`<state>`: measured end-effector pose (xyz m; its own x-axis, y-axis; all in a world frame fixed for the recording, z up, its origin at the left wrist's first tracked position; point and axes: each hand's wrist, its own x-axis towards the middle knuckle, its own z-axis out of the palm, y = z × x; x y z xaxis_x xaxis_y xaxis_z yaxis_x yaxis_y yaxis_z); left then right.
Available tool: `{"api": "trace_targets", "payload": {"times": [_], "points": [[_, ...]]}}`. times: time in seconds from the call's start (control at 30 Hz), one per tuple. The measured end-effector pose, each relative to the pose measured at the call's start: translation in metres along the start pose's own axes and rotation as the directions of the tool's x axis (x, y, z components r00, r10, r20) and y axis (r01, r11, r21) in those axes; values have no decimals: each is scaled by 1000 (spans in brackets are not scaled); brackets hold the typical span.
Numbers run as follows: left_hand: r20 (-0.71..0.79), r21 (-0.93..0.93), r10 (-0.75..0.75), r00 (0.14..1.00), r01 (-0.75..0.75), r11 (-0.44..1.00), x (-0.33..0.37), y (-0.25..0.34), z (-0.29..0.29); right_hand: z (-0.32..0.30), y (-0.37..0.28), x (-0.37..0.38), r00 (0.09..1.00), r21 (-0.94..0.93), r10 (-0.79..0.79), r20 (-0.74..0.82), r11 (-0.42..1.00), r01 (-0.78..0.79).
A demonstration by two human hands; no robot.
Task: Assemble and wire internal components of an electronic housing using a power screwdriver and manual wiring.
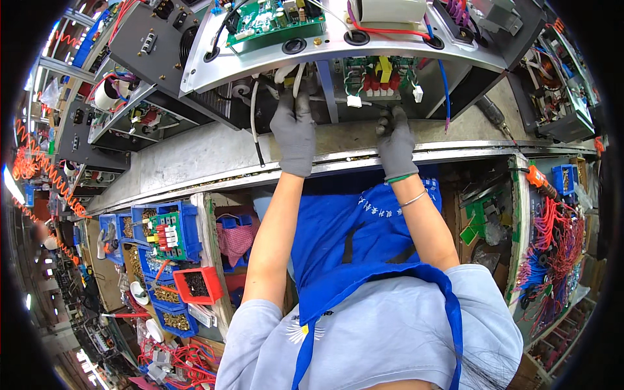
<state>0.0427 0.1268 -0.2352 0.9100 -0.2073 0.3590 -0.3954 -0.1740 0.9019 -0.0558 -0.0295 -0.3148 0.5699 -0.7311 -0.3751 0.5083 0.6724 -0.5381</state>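
In front of me stands an open metal equipment chassis (279,62) with circuit boards and wiring inside. My left hand (292,133), in a grey glove, reaches into its left bay, with the fingers closed around a thick white cable (298,79). Another pale cable with a dark end (254,123) hangs beside that hand. My right hand (395,144), also gloved, is at the right bay with its fingers curled. What lies in those fingers is hidden. White connectors (354,101) and a blue wire (446,97) dangle from the chassis near the right hand.
A green circuit board (276,26) is mounted on the chassis top. More chassis stand left and right on the metal bench (175,156). A power screwdriver (494,116) lies at the right. Blue bins (175,320) of fasteners and a red bin (198,286) sit lower left; wire bundles (552,247) lower right.
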Motion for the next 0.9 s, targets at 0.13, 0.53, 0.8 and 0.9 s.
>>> {"api": "trace_targets", "payload": {"times": [0.13, 0.53, 0.8, 0.9], "points": [[82, 249, 232, 969, -246, 937, 6, -39, 18, -17, -19, 12, 998, 56, -50, -33, 997, 52], [91, 354, 357, 930, -365, 861, 24, -41, 25, 0, -39, -24, 929, -404, -347, 129, 837, 369], [145, 405, 321, 936, -352, 844, 20, -48, 29, -4, -72, -10, 633, -588, 59, 772, 443, 677], [120, 396, 296, 948, -319, 861, 20, -46, 23, -5, -84, 22, 524, -509, 209, 826, -121, 852]]}}
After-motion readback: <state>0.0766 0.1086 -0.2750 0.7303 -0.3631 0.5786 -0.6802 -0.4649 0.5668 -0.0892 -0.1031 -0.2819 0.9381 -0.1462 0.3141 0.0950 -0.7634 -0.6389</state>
